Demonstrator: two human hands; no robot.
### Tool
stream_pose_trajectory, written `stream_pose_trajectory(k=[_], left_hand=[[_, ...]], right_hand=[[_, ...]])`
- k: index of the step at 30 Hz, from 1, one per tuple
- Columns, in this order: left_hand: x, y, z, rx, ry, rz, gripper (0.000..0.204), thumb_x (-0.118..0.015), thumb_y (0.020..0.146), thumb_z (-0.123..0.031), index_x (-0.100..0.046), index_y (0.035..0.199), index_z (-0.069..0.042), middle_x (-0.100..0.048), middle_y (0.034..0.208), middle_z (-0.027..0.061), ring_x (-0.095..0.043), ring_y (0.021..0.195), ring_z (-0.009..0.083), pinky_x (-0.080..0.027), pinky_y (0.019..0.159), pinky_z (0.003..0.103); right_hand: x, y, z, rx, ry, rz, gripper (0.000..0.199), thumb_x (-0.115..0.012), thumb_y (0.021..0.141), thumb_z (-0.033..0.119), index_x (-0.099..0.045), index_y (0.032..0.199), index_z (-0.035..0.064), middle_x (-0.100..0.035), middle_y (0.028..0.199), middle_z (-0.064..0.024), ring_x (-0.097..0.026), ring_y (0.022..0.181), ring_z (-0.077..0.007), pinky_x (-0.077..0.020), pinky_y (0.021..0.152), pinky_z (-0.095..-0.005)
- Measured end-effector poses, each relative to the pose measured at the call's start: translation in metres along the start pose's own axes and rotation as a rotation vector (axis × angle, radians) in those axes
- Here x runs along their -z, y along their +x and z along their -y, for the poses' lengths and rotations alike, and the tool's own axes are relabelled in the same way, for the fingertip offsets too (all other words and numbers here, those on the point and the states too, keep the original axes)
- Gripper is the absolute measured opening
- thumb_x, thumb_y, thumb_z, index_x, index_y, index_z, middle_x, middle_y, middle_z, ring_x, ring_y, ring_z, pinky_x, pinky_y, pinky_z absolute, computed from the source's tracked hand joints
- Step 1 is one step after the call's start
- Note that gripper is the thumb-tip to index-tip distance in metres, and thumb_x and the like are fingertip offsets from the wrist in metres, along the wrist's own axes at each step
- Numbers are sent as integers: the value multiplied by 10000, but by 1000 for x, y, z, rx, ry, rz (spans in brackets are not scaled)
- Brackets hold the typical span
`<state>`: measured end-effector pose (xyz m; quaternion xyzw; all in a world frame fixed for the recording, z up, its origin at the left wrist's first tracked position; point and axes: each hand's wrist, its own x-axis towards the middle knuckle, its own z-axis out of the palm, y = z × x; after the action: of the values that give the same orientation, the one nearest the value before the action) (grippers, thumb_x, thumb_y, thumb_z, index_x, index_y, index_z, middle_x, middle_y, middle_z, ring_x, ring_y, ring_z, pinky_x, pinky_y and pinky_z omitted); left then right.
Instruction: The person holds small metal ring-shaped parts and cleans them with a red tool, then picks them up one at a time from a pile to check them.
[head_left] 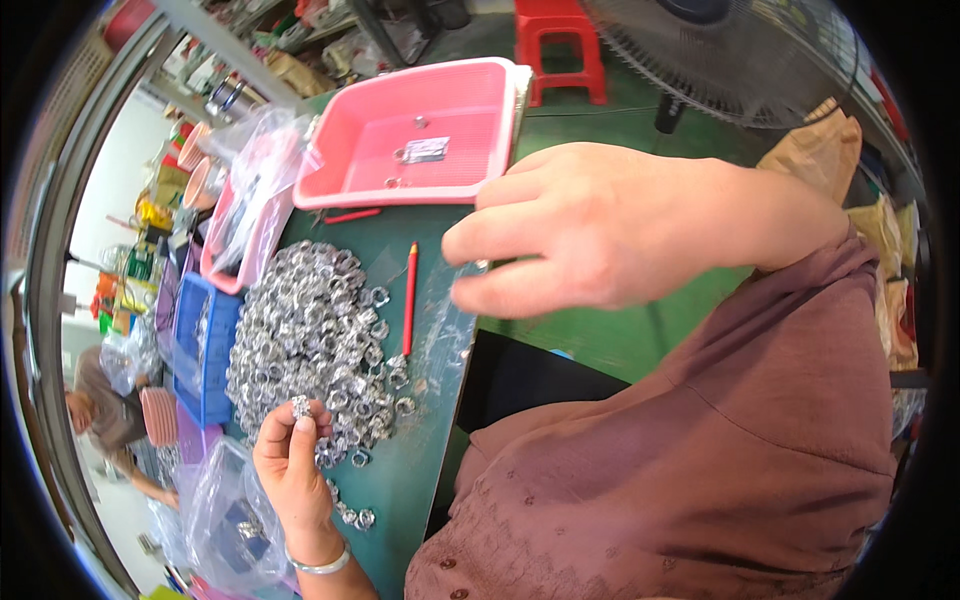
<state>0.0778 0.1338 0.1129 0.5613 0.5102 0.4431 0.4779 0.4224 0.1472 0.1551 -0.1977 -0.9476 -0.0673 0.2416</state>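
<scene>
Left hand (293, 455) down at the near edge of the heap of small silver rings (305, 335), fingertips pinched shut on a little stack of rings (300, 406), a bangle on the wrist; right hand (600, 235) up over the green table (620, 335), fingers curled and closed on the edge of a clear plastic bag (440, 320); a red pencil (409, 285) lies beside the heap; a pink tray (425, 135) sits beyond, a few bits inside it.
</scene>
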Motion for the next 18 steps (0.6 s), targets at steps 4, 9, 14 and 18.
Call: stream_pose_trajectory(k=[4, 9, 14, 18], left_hand=[[-19, 9, -8, -38, 93, 80, 99, -499, 859, -75, -536, 935, -22, -605, 880, 77, -571, 753, 138, -465, 667, 250], [-42, 17, -20, -47, 122, 189, 129, -492, 836, -3, -547, 952, 13, -600, 858, 70, -557, 749, 124, -452, 696, 249], [-62, 16, -26, -38, 125, 194, 115, -496, 833, -3, -559, 926, 19, -587, 849, 57, -544, 748, 115, -442, 699, 237], [-73, 13, -28, -40, 142, 226, 115, -494, 834, -3, -557, 927, 23, -580, 856, 53, -546, 753, 116, -447, 721, 239]], right_hand=[[17, -11, 5, 59, -15, -66, 177, -589, 654, 90, -561, 807, 6, -484, 812, -84, -485, 622, -177, -424, 490, -268], [34, -22, 12, 35, -69, -74, 149, -575, 644, 115, -540, 743, 9, -449, 741, -56, -459, 586, -148, -400, 465, -244], [46, -34, 19, -2, -86, -49, 136, -561, 636, 130, -524, 702, 17, -418, 703, -39, -444, 567, -137, -381, 446, -237], [51, -40, 22, 8, -100, -53, 117, -554, 622, 130, -510, 651, 26, -401, 675, -35, -433, 555, -137, -375, 436, -239]])
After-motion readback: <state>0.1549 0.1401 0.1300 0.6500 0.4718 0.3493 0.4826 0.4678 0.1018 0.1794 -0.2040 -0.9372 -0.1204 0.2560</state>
